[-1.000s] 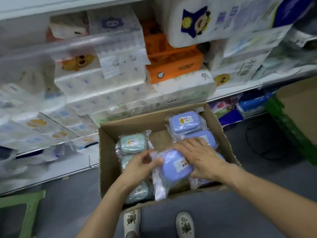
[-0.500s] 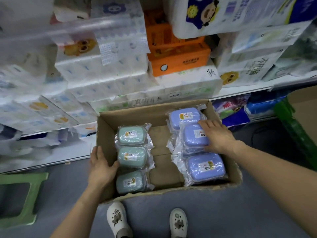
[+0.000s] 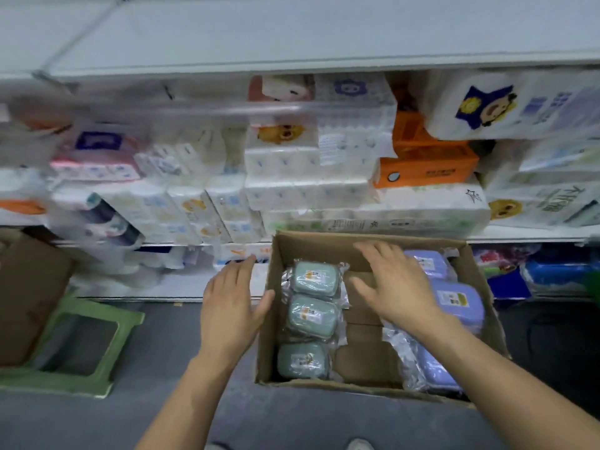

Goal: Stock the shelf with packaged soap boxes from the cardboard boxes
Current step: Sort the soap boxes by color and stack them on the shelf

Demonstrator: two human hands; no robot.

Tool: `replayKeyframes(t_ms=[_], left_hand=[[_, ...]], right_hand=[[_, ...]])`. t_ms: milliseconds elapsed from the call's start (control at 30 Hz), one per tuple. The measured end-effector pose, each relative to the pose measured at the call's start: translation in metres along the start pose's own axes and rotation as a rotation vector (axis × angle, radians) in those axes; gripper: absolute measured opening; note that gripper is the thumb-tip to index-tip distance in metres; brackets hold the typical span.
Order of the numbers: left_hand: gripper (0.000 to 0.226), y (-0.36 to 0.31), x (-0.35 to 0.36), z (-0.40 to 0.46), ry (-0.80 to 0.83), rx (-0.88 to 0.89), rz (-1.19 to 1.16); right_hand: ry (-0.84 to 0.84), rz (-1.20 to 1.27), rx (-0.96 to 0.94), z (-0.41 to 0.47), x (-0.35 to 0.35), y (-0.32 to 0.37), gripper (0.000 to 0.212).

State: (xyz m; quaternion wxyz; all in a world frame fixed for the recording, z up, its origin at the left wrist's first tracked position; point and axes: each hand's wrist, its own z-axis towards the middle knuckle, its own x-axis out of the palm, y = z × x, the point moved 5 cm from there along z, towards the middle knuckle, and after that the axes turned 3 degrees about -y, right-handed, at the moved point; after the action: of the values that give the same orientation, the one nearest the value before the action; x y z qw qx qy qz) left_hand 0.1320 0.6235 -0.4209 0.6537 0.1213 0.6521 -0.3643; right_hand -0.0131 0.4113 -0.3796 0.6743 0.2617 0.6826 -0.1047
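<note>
Your left hand rests flat against the cardboard box wall; your right hand, fingers spread, hovers empty above the soap packs.

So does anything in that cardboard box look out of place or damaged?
Nothing stands out. In the cardboard box, green soap boxes lie in one row and purple soap boxes in another, all still wrapped.

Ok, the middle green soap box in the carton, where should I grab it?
Take the middle green soap box from above, pinching its two long sides. It lies flat, label up, tight between the other two green boxes, so its ends are blocked.
</note>
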Motion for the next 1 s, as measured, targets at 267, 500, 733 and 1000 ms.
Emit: replayKeyframes(t_ms=[267, 500, 733, 1000], left_hand=[[0.062, 0.109, -0.111, -0.010, -0.161, -0.036, 0.011], [0.069, 0.266, -0.181, -0.012, -0.182, -0.146, 0.100], [0.083, 0.416, -0.221, -0.031, -0.091, -0.359, 0.113], [0.077, 0.556, -0.236, -0.049, 0.001, -0.549, 0.022]], right_hand=[[-0.128, 0.249, -0.166, 0.027, -0.007, 0.182, 0.058], [-0.109, 0.322, -0.286, 0.083, 0.023, 0.353, 0.058], [-0.027, 0.398, -0.382, 0.133, 0.053, 0.510, 0.060], [0.138, 0.403, -0.457, 0.189, 0.108, 0.648, 0.059]])
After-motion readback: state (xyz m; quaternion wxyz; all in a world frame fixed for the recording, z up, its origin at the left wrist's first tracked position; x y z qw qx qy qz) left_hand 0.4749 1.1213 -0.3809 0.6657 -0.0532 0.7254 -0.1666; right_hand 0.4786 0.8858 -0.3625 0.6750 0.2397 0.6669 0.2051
